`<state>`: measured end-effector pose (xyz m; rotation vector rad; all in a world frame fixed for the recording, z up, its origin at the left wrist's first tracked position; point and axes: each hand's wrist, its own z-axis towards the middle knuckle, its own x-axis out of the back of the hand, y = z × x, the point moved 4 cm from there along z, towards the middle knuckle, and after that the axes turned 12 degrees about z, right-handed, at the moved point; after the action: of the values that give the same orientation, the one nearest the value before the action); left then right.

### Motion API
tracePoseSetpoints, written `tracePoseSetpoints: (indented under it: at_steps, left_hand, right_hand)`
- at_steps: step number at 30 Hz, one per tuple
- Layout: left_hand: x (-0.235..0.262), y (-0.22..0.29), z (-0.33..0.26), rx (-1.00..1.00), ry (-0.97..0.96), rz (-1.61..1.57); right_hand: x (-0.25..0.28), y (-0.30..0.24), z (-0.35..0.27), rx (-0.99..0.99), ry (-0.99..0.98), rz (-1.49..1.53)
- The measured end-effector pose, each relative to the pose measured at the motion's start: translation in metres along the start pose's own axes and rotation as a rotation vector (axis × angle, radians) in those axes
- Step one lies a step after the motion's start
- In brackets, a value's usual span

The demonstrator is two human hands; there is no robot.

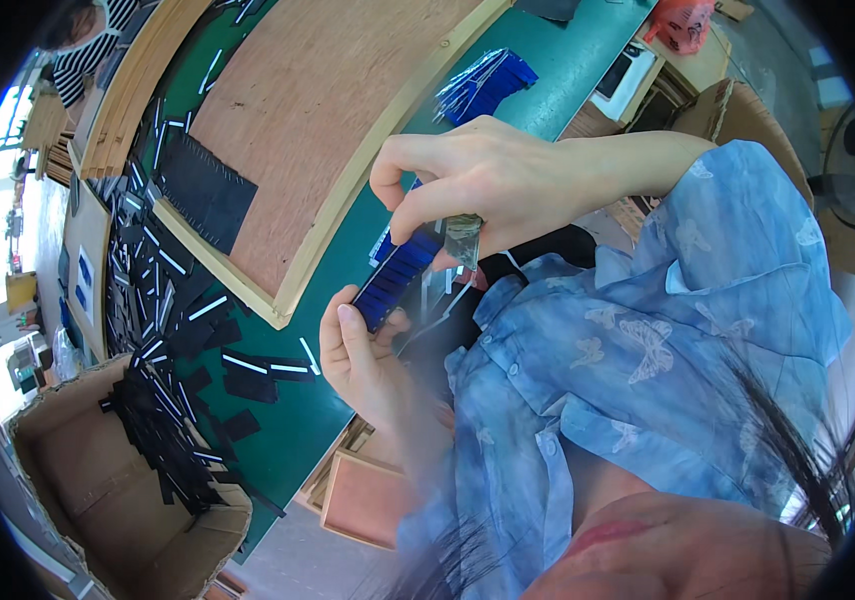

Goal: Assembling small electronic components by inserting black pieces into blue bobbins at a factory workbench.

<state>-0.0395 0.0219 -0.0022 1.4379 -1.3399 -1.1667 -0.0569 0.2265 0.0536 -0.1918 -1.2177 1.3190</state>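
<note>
Fingers of both hands grip, I observe: left hand [363,355] cradles the blue strip stack [396,278] from below, right hand [468,185] pinches its far end with a clear sleeve [463,238], above the green tabletop [298,430].

A brown cardboard box [98,500] stands open at near left, black strips spilling in. An orange bag [685,22] sits far right by a dark screen [616,75].

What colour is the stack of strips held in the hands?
Dark blue strips, clearest in the head view.
</note>
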Motion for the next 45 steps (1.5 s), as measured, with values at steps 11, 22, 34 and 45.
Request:
tracePoseSetpoints:
  at_steps: [11, 22, 34, 45]
  left_hand:
    - [0.002, -0.001, 0.001, -0.01, -0.007, 0.02]
    - [-0.001, 0.0, 0.0, -0.021, 0.003, 0.016]
    - [-0.003, 0.003, 0.0, -0.018, -0.024, 0.008]
    - [-0.024, 0.017, -0.006, -0.122, 0.029, 0.181]
  right_hand:
    - [-0.001, -0.003, 0.0, 0.009, -0.013, -0.033]
    - [-0.002, -0.002, -0.002, 0.032, -0.006, -0.065]
    - [0.0, -0.001, -0.003, -0.038, -0.019, -0.043]
    - [-0.003, 0.029, 0.0, -0.353, -0.007, 0.328]
